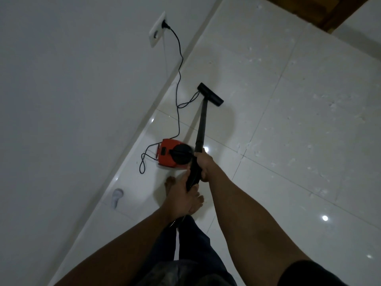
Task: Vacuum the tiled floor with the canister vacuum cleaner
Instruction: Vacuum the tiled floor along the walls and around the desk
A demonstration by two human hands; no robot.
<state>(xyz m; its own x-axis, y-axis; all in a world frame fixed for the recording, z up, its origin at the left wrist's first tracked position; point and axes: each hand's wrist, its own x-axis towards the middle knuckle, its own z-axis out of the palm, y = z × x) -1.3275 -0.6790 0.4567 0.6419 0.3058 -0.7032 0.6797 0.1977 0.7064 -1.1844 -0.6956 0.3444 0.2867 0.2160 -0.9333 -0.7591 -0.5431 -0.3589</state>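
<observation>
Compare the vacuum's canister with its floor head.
The canister is red with a round black top; the floor head is all black. The canister is boxy, the floor head a long narrow bar. The canister sits near the feet, the floor head farther out at the end of the wand. Both rest on the tiled floor.

Dim light. Plain white wall (72,100) bears a socket plate (157,30). Glossy white tiled floor (288,124), speckled. Wooden frame (338,15) at the far corner.

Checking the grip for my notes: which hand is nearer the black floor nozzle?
Right. The right hand grips the black wand farther along toward the floor nozzle; the left hand holds the hose end behind it, farther from the nozzle.
</observation>
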